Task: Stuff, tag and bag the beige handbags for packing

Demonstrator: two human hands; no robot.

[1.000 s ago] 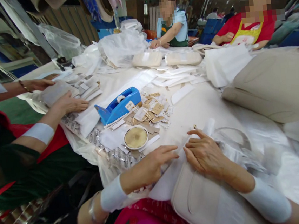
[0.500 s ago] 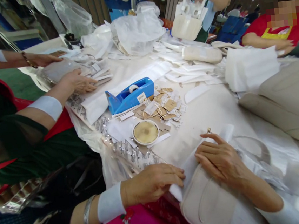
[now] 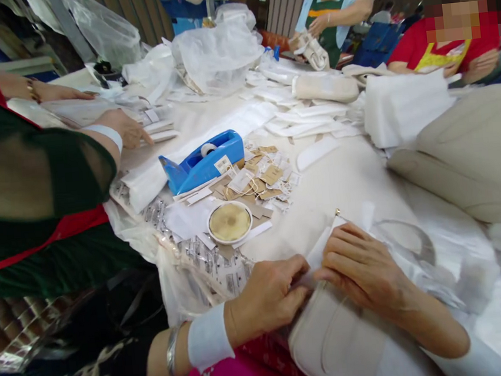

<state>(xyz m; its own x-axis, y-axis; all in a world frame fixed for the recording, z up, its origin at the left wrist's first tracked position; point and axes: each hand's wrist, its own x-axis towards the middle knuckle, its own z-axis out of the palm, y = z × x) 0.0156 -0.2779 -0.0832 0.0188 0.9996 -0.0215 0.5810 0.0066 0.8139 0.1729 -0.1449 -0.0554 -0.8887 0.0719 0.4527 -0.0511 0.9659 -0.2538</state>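
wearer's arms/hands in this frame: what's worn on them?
Bare left hand and right hand, no gloves or rings visible. Each forearm wears a white band: left band, right band. A silver bangle sits behind the left band.
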